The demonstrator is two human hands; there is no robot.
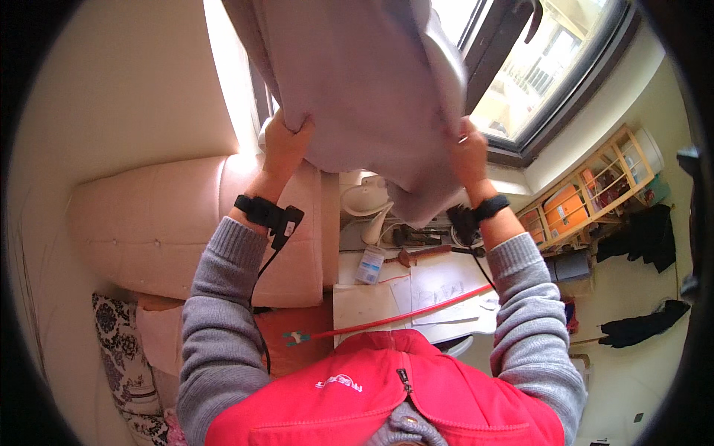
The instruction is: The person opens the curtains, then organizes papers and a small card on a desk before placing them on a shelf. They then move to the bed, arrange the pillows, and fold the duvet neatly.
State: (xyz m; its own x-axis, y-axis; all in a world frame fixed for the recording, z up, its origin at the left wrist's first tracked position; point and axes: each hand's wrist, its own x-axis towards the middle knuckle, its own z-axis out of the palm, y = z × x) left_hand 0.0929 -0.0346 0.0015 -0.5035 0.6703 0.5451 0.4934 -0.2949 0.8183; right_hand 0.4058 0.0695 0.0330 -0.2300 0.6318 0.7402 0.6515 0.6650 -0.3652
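Cloth (364, 89) is spread between the left hand (288, 145) and the right hand (469, 154), each grasping an edge, probably because gripping both sides stops it bunching. Raising the hands likely keeps it above the tabletop (357, 299) and papers (439, 281) below them.

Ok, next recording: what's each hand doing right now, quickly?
Left hand: closed, holding the left edge of a large greyish-mauve fabric cloth.
Right hand: closed, holding the cloth's right edge, slightly blurred.
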